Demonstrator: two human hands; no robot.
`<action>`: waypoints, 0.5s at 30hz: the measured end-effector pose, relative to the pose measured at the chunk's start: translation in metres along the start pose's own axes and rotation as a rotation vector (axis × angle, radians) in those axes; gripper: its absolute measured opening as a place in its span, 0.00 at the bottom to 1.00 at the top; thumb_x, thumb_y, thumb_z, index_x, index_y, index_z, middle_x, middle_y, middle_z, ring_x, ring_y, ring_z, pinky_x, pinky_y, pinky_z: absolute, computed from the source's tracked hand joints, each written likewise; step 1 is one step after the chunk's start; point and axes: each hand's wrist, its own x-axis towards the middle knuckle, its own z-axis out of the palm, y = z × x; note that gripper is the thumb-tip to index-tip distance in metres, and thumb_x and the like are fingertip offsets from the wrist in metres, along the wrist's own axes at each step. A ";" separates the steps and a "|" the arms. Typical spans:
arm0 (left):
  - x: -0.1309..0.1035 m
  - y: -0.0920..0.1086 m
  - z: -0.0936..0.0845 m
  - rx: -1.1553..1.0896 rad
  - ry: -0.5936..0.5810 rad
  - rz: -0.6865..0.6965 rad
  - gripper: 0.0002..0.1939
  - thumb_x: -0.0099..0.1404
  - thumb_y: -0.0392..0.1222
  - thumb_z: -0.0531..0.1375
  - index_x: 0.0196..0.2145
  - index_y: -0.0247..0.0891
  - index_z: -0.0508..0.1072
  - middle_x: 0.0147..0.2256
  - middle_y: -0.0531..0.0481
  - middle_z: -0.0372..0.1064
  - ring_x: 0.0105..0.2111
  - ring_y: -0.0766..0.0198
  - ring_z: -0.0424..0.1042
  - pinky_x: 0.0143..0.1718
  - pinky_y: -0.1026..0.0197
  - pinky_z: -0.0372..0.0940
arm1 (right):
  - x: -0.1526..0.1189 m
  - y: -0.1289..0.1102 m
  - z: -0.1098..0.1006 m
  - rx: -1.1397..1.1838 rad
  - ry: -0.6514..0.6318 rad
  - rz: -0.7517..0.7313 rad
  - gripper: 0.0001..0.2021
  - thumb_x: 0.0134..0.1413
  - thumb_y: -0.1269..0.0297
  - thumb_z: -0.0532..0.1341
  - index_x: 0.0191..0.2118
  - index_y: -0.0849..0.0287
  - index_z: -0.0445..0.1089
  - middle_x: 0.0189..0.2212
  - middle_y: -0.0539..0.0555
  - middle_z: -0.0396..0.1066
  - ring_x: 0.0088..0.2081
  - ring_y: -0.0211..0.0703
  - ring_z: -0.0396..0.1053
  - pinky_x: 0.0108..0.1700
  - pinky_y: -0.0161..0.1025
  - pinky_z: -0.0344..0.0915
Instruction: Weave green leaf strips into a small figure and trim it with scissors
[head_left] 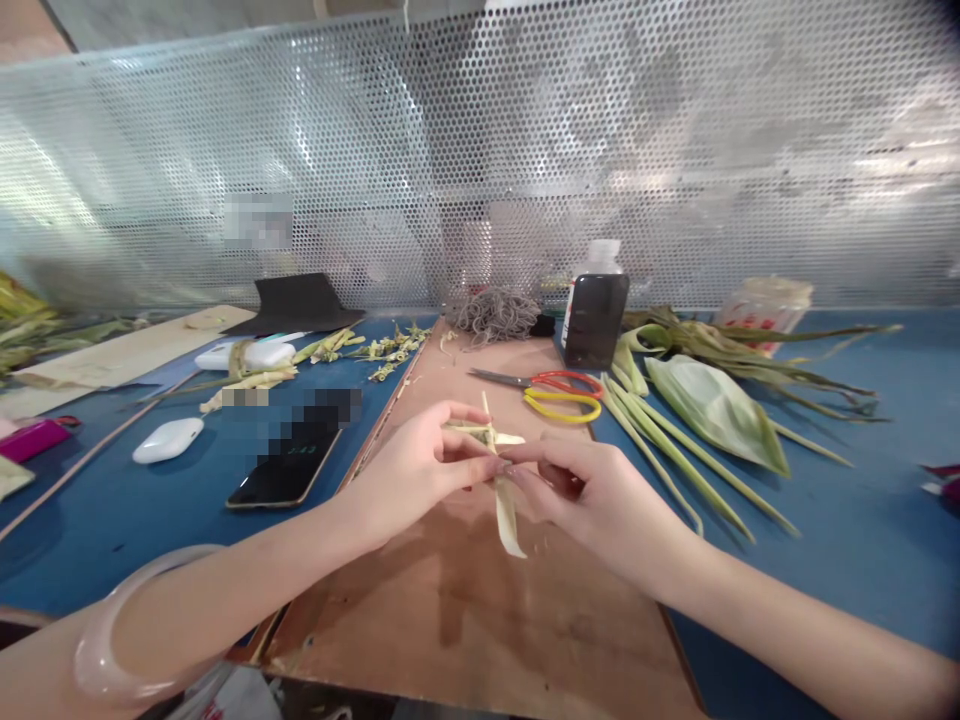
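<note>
Left hand: your left hand [420, 458] comes in from the left, its thumb and fingers pinching the leaf strip.
Right hand: your right hand [600, 482] meets it from the other side, thumb and forefinger pinched on the same strip, fingertips beside your left thumb; the other fingers curl in toward the palm.
Leaf strip: the pale leaf strip [508, 525] is between your two hands, over the middle of the board; one end hangs down below your fingertips, while short pieces stick out above and to the sides, roughly like a cross. Your fingers hide where they join.
Board: the brown board [480, 640] lies under your hands, with the blue table [862, 500] showing on both sides.
Scissors: the scissors [562, 392], with one red and one yellow handle, lie beyond your right hand, blades pointing left.
String: a tangled heap of grey string [491, 315] sits at the board's far end.
Bottle: the bottle [604, 258] stands to the right of the string, with a dark slab [600, 322] upright in front of it.
Right side: a broad green leaf [716, 412] lies beside long stalks [686, 455].
Left side: a phone [289, 465] lies flat near your left forearm, with a white case [169, 440] beyond its left edge.
</note>
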 end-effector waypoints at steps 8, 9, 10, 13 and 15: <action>0.001 -0.002 -0.001 0.009 0.006 0.027 0.23 0.55 0.41 0.64 0.47 0.39 0.62 0.33 0.49 0.74 0.36 0.59 0.73 0.36 0.59 0.63 | -0.001 -0.001 -0.001 -0.044 0.010 -0.063 0.12 0.57 0.68 0.56 0.44 0.56 0.74 0.25 0.50 0.73 0.23 0.35 0.63 0.24 0.31 0.57; 0.001 -0.001 0.000 0.007 0.005 0.024 0.23 0.55 0.41 0.65 0.47 0.39 0.62 0.33 0.49 0.74 0.36 0.59 0.73 0.36 0.59 0.63 | -0.002 0.000 -0.001 -0.039 0.011 -0.069 0.12 0.57 0.68 0.57 0.44 0.55 0.74 0.26 0.50 0.74 0.24 0.35 0.64 0.25 0.31 0.58; 0.001 -0.001 0.000 0.002 0.002 0.020 0.24 0.55 0.41 0.65 0.47 0.39 0.62 0.32 0.50 0.74 0.36 0.59 0.73 0.37 0.59 0.62 | -0.002 0.000 -0.001 -0.027 0.012 -0.078 0.12 0.57 0.68 0.57 0.44 0.55 0.74 0.28 0.50 0.75 0.25 0.35 0.65 0.26 0.31 0.60; 0.001 0.000 0.000 -0.023 -0.008 0.015 0.25 0.54 0.39 0.65 0.48 0.39 0.61 0.30 0.53 0.73 0.34 0.62 0.72 0.37 0.60 0.62 | -0.001 0.001 -0.002 0.046 0.011 -0.108 0.11 0.58 0.68 0.57 0.44 0.52 0.75 0.35 0.51 0.76 0.31 0.37 0.70 0.33 0.32 0.64; 0.001 0.002 0.000 -0.035 -0.008 0.012 0.25 0.54 0.38 0.66 0.48 0.39 0.61 0.29 0.54 0.73 0.33 0.63 0.72 0.36 0.61 0.62 | -0.001 0.000 -0.003 0.087 0.000 -0.111 0.12 0.58 0.70 0.57 0.43 0.52 0.75 0.38 0.51 0.76 0.36 0.38 0.71 0.37 0.33 0.65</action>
